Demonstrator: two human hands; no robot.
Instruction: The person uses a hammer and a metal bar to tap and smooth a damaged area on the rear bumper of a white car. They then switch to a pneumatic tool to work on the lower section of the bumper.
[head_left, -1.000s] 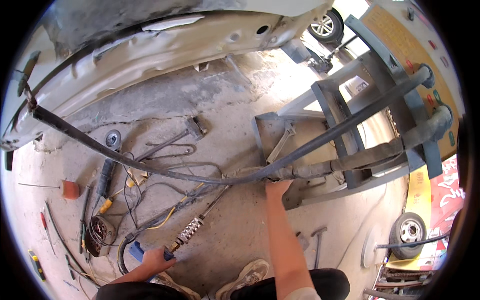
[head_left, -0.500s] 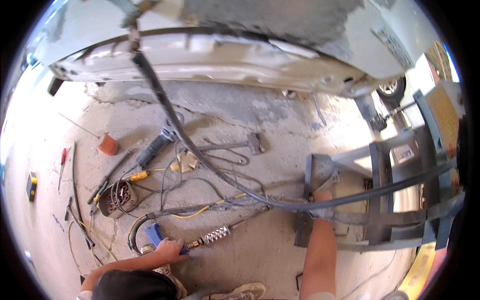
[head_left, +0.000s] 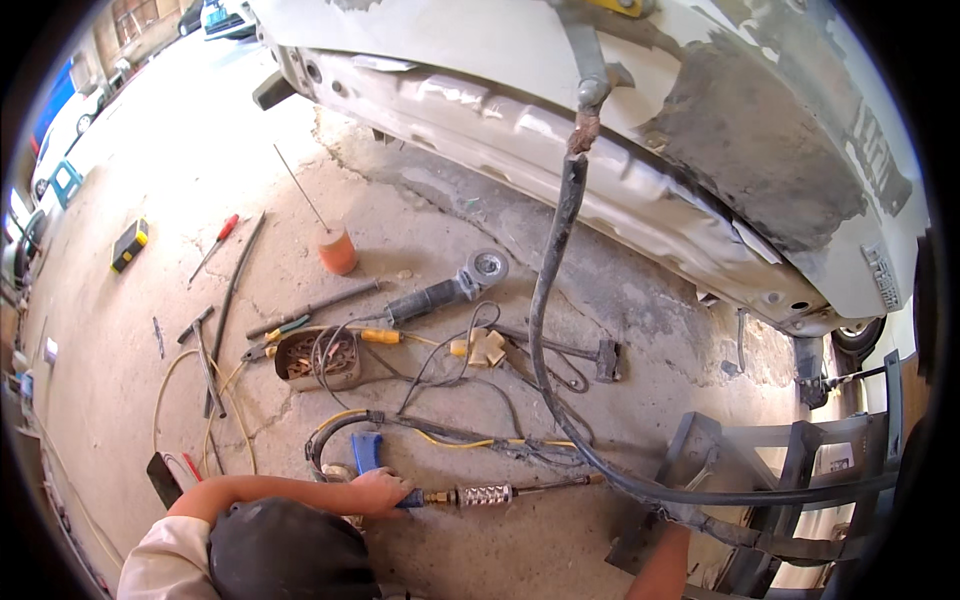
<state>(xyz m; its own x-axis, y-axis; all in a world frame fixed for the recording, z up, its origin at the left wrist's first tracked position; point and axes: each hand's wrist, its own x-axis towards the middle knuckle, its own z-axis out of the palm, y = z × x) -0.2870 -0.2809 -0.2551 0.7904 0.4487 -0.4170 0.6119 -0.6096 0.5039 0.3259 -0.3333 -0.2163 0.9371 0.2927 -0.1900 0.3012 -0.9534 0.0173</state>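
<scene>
My left hand (head_left: 378, 490) is closed around a blue pistol-shaped dent puller (head_left: 366, 452) lying low near the floor. Its brass fitting, perforated silver sleeve (head_left: 484, 495) and thin rod point right. My right forearm (head_left: 664, 565) reaches up beside a grey metal frame (head_left: 690, 450); a thick black cable (head_left: 545, 300) and a hose pass in front, hiding the fingers. The cable's bare copper end (head_left: 584, 132) is clamped to the white car body (head_left: 530, 125) by a metal fitting.
On the concrete lie an angle grinder (head_left: 435, 298), a hammer (head_left: 607, 360), a tin (head_left: 335, 380) of small metal pieces, an orange-red piece with a rod (head_left: 338, 252), a red-handled screwdriver (head_left: 228, 228), a black-and-yellow box (head_left: 130, 245) and several tangled cables. Parked cars stand far left.
The view has swung left, so the floor things and car body sit farther right. My left hand keeps its hold on the dent puller. Less of my right forearm shows.
</scene>
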